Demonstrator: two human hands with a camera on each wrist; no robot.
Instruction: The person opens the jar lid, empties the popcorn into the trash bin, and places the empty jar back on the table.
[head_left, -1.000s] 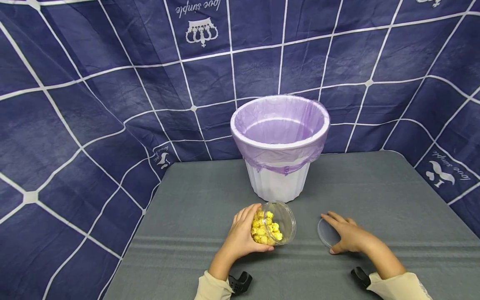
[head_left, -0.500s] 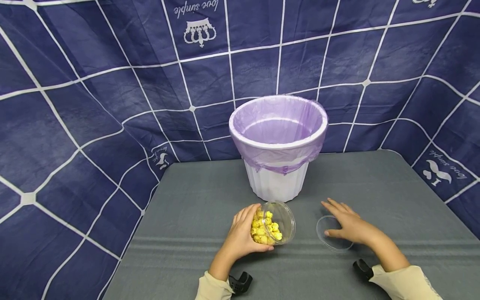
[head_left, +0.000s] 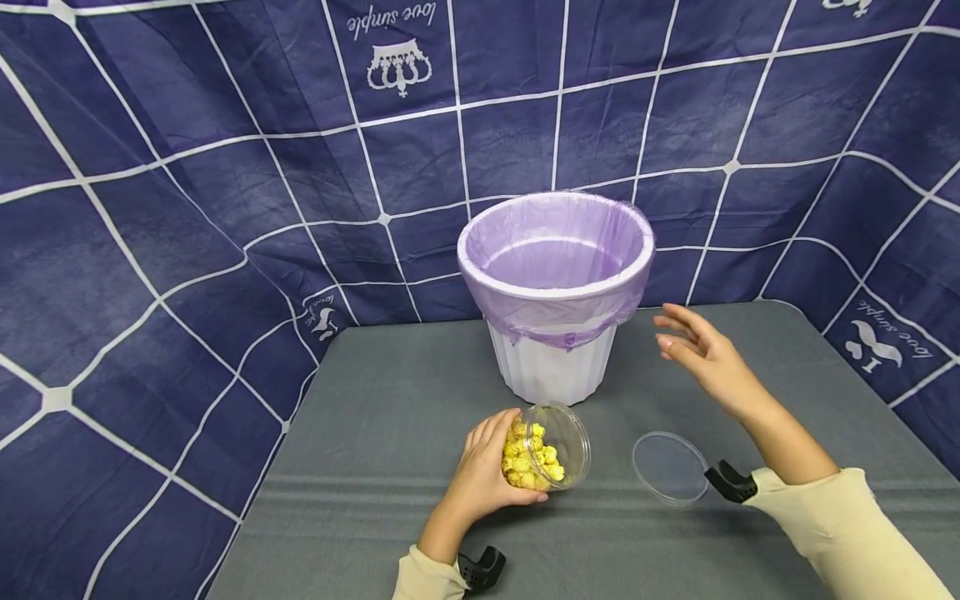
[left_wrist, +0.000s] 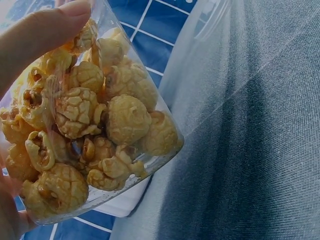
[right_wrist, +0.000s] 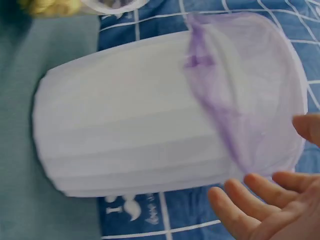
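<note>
My left hand (head_left: 483, 467) grips a clear plastic tub (head_left: 572, 446) from its left side, thumb and fingers around the wall. Yellow caramel popcorn (head_left: 528, 457) fills its lower part, and the tub tilts with its mouth toward the right. In the left wrist view the popcorn (left_wrist: 80, 110) shows through the wall. My right hand (head_left: 705, 358) is raised to the right of a white bin (head_left: 555, 367), holding nothing, its fingers loosely bent. In the right wrist view the right hand (right_wrist: 280, 200) appears close to the bin's bag-covered rim. A clear round lid (head_left: 670, 468) lies flat on the table.
A purple bag (head_left: 540, 258) lines the bin and folds over its rim. The bin stands at the back middle of the grey cloth-covered table (head_left: 390, 392). Blue cloth with white lines (head_left: 315, 83) hangs behind and at both sides.
My right hand has let go of the lid, leaving it on the table, and has moved up and forward toward the bin's right side. The left hand and tub have stayed put.
</note>
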